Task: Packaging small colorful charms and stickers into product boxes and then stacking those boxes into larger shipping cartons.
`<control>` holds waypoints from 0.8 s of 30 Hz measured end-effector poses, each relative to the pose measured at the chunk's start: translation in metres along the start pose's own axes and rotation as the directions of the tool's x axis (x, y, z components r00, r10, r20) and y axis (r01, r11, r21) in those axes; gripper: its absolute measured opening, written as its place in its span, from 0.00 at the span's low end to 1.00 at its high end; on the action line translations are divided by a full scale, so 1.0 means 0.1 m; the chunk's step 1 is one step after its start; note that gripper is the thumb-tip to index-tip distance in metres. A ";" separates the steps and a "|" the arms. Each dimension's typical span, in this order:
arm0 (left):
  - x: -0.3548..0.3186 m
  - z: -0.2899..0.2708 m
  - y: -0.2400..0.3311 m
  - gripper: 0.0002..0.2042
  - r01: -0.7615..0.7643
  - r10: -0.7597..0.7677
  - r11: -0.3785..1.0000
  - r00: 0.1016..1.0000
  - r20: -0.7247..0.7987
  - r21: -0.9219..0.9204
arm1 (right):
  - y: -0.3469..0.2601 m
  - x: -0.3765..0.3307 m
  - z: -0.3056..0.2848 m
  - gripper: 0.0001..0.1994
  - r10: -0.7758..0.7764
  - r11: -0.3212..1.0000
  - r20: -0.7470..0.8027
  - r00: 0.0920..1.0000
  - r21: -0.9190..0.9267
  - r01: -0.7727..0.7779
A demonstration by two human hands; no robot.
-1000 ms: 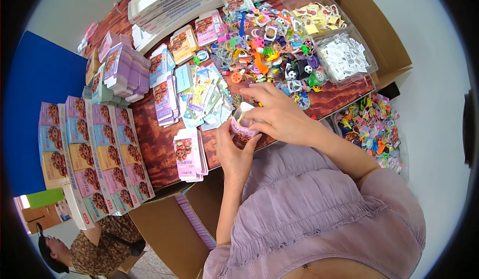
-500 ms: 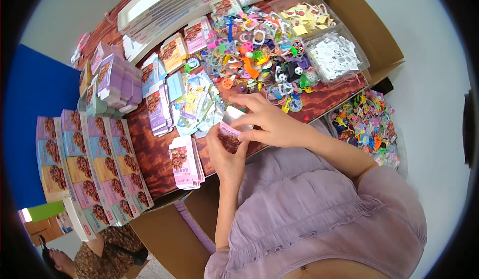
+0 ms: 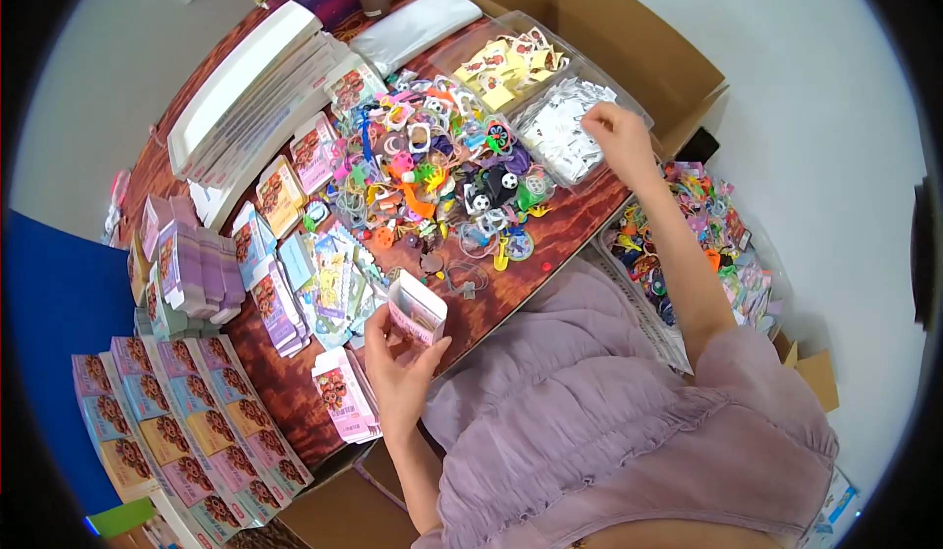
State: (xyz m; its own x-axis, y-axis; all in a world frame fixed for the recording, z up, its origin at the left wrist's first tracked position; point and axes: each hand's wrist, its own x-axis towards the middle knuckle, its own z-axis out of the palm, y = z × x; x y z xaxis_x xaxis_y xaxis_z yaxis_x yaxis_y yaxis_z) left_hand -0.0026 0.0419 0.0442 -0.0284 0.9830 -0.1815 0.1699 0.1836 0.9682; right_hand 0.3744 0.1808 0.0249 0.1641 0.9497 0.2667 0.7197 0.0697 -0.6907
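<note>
- Left hand grips a small pink open box, mouth tilted up, near the tabletop edge.
- Right hand, far beyond the box, fingers curled, dips into the clear tray of white pieces; its catch cannot be told.

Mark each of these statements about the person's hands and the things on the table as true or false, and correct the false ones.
1. The left hand holds a small open pink box. True.
2. The right hand rests in the person's lap. False: it reaches out over the clear tray of white pieces.
3. A heap of colourful small toys lies in the middle of the table. True.
4. Both hands grip the pink box together. False: only the left hand holds it; the right hand is far from it.
5. The stacks of printed boxes lie on the person's right. False: they lie on the person's left.
</note>
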 end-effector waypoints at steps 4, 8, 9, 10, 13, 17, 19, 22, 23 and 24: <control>0.16 0.13 -0.20 0.34 -0.092 0.092 0.949 0.996 0.016 0.303 | 0.15 0.21 0.12 0.10 0.165 0.979 -0.020 0.986 -0.120 -0.167; 0.16 0.28 -0.16 0.34 -0.100 0.084 0.939 0.995 0.061 0.329 | 0.07 0.15 0.46 0.14 0.046 0.965 -0.086 0.995 -0.255 -0.067; 0.16 0.29 -0.18 0.34 -0.098 0.080 0.932 0.995 0.064 0.348 | 0.06 0.15 0.49 0.14 -0.032 0.947 -0.141 0.990 -0.320 -0.015; 0.18 0.28 -0.20 0.34 -0.107 0.089 0.938 0.994 0.070 0.331 | 0.04 0.16 0.47 0.15 0.007 0.948 -0.061 0.998 -0.316 -0.026; 0.18 0.27 -0.13 0.35 -0.086 0.069 0.936 0.996 0.061 0.341 | 0.26 0.25 0.43 0.14 0.103 0.983 -0.013 0.995 -0.149 -0.103; 0.20 0.19 -0.23 0.35 -0.109 0.099 0.916 0.994 0.045 0.386 | 0.30 0.31 0.27 0.10 0.188 0.976 0.075 0.979 0.100 -0.195; 0.19 0.18 -0.25 0.36 -0.144 0.135 0.904 0.990 0.050 0.402 | 0.18 0.30 0.16 0.06 0.333 0.795 0.150 0.931 0.487 -0.363; 0.18 0.19 -0.22 0.36 -0.102 0.093 0.920 0.995 0.041 0.378 | 0.22 0.30 0.08 0.05 0.383 0.663 0.225 0.896 0.608 -0.437; 0.18 0.20 -0.19 0.36 -0.100 0.091 0.921 0.995 0.040 0.376 | 0.24 0.30 0.07 0.06 0.368 0.609 0.227 0.902 0.674 -0.418; 0.17 0.21 -0.16 0.36 -0.101 0.092 0.923 0.995 0.043 0.372 | 0.25 0.31 0.07 0.06 0.368 0.610 0.229 0.901 0.672 -0.420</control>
State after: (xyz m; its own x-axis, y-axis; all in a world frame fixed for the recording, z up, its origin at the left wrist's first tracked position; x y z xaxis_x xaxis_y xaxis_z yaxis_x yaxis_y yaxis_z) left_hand 0.0151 0.0556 0.0218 0.0298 0.9946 -0.0989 0.5261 0.0686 0.8477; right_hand 0.3932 0.2142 0.0112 0.2584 0.9514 -0.1675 -0.0827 -0.1509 -0.9851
